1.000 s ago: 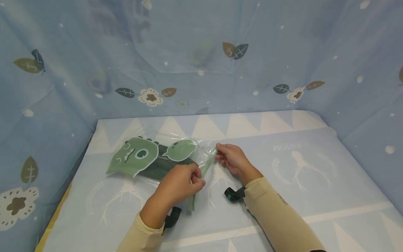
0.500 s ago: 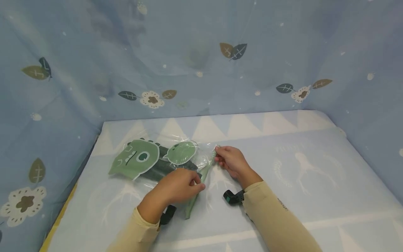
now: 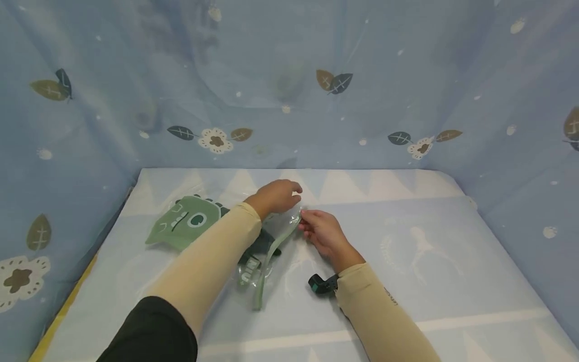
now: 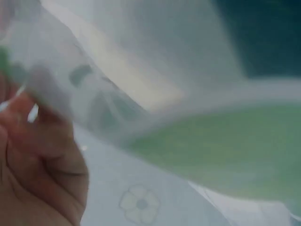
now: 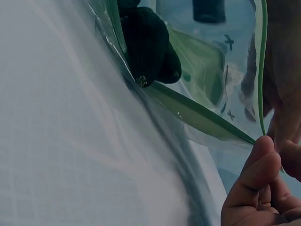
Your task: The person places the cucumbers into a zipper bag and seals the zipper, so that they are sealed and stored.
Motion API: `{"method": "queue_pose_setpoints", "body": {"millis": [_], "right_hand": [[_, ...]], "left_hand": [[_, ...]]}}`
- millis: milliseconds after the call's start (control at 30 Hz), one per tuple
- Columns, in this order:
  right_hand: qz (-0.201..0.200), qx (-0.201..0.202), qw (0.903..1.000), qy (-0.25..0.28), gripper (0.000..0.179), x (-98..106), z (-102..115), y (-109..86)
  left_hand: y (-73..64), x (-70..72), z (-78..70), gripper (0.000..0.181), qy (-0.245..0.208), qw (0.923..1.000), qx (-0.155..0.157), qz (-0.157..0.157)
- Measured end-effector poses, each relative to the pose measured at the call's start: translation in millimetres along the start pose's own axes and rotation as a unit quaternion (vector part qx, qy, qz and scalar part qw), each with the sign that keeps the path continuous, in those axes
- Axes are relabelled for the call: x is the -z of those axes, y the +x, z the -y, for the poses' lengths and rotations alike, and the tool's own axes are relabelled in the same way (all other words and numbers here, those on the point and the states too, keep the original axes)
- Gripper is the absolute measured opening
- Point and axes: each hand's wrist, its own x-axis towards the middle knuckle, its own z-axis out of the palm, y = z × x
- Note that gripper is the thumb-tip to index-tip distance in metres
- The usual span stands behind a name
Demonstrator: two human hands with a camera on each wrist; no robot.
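Observation:
A clear zip bag (image 3: 185, 221) with a green dinosaur print lies on the table. My right hand (image 3: 326, 235) pinches the far end of its green zip strip (image 3: 264, 269) between thumb and fingers. In the right wrist view the mouth gapes, and dark rounded items (image 5: 148, 44) show inside. My left hand (image 3: 278, 195) reaches over the bag near that same end. Its thumb and index finger stand apart with nothing visible between them. The left forearm hides the middle of the bag. Motion blurs the left wrist view, where the green print (image 4: 225, 146) fills the right side.
A pale blue patterned cloth (image 3: 407, 261) covers the table. Blue printed fabric (image 3: 289, 85) hangs along the back and both sides. A small black wrist camera (image 3: 322, 284) sits at the right wrist, close over the cloth.
My left hand has moved from the near part of the zip strip forward across the bag to its far end. My right hand keeps its pinch, and the strip has shifted slightly left.

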Motion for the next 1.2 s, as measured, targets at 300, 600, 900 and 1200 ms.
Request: {"method": "queue_pose_setpoints", "body": {"millis": [300, 600, 900, 1200], "right_hand": [[-0.034, 0.039, 0.9897, -0.133, 0.030, -9, 18, -0.9], [-0.053, 0.056, 0.9658, -0.247, 0.027, -18, 38, -11.8], [-0.052, 0.048, 0.9472, -0.313, 0.031, -24, 31, -17.6], [-0.021, 0.052, 0.9449, -0.323, 0.029, -33, 7, -30.1]], "left_hand": [[5.7, 10.9, 8.5, 0.027, -0.088, 0.9925, -0.033, 0.079], [-6.6, 11.1, 18.5, 0.017, -0.134, 0.9881, -0.055, 0.051], [-10.1, 8.2, 12.9, 0.023, -0.118, 0.9917, -0.051, -0.002], [-9.8, 5.8, 11.3, 0.024, -0.070, 0.9959, -0.056, -0.012]]}}
